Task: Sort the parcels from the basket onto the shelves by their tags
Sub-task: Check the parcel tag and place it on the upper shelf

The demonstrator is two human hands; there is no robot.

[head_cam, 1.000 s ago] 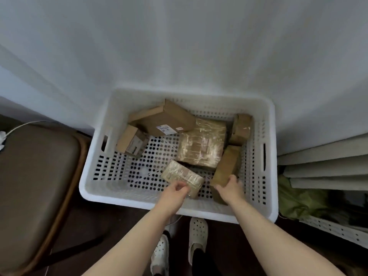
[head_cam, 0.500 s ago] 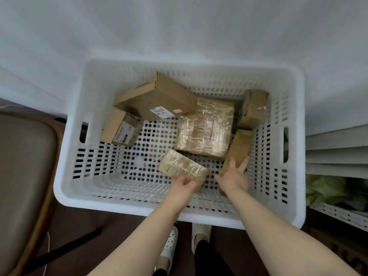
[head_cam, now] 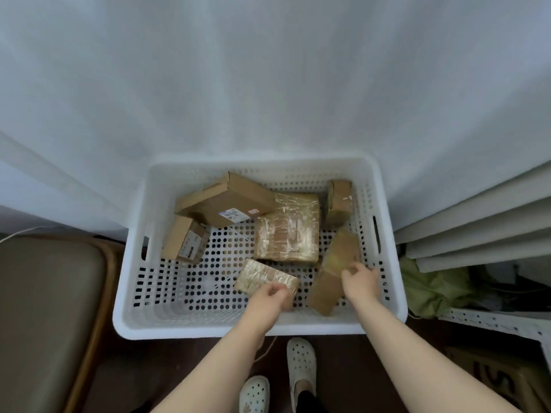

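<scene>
Head view, looking down into a white perforated basket [head_cam: 259, 329] on the floor before a pale curtain [head_cam: 268, 84].

Six parcels lie inside. The flat box [head_cam: 220, 201] at the far left carries a white printed label [head_cam: 234, 216] and a small red tag [head_cam: 254, 211]; a small box [head_cam: 182, 242] tipped against the left wall bears a white label on its side. None of this print is legible.

The left hand [head_cam: 269, 298] grips the near right end of a small taped parcel [head_cam: 259, 275], fingers curled over its edge. The parcel's long axis runs from far left to near right.

The right hand [head_cam: 362, 283] holds a long brown parcel [head_cam: 325, 289], fingers curled on its right side. It is tilted, near end low by the front wall, far end raised toward the right wall.

Between them sits a large taped parcel [head_cam: 287, 231]; another parcel [head_cam: 338, 201] stands in the far right corner.
</scene>
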